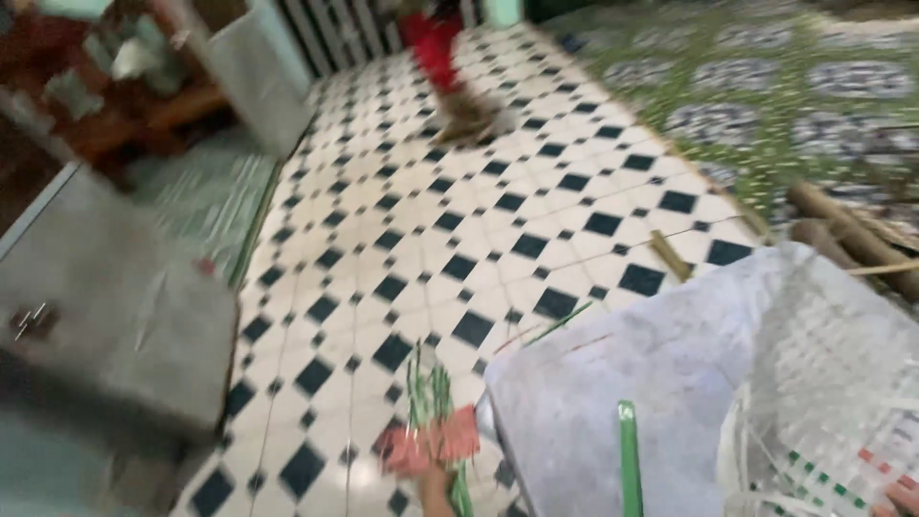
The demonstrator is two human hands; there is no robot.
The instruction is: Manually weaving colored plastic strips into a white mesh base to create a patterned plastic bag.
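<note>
The view is motion-blurred. The left hand shows only in part at the bottom edge, closed around a bundle of thin green stems with red parts at the grip. The bundle stands upright above the tiled floor, just left of a white woven sack.

The right hand shows only as a sliver at the bottom right corner, touching the sack's printed edge; whether it is clenched or released cannot be told. A green strip lies upright against the sack's front.

Brown sticks lie right of the sack, beside a green patterned mat. A grey box stands at left. A red object with a brown base stands far up the floor; its kind cannot be told.
</note>
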